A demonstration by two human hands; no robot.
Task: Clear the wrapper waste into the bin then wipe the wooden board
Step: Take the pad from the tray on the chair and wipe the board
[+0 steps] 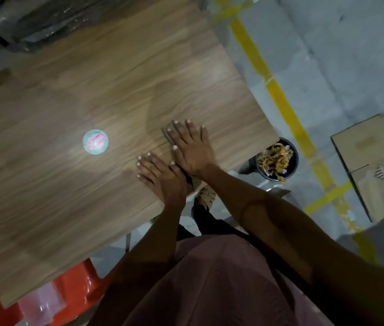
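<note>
At the far left, low in the view, a red plastic chair (76, 278) stands partly under the wooden board (68, 102). On the board lies a round sticker (95, 142), pale green with red print, well apart from the hands. Next comes the left hand (160, 175), lying flat on the board near its front edge, fingers straight and slightly spread. Just beside it, a little further forward, the right hand (191, 149) lies flat too, fingers straight and a little apart, on a thin brown sheet (168, 132) that shows under the fingertips; what the sheet is I cannot tell. To the right, on the floor just past the board's corner, stands the black bin (277, 158), with crumpled yellowish wrapper waste (274, 158) inside. A yellow line (287, 114) runs over the grey floor, and at the far right lies a cardboard box (372, 161).
</note>
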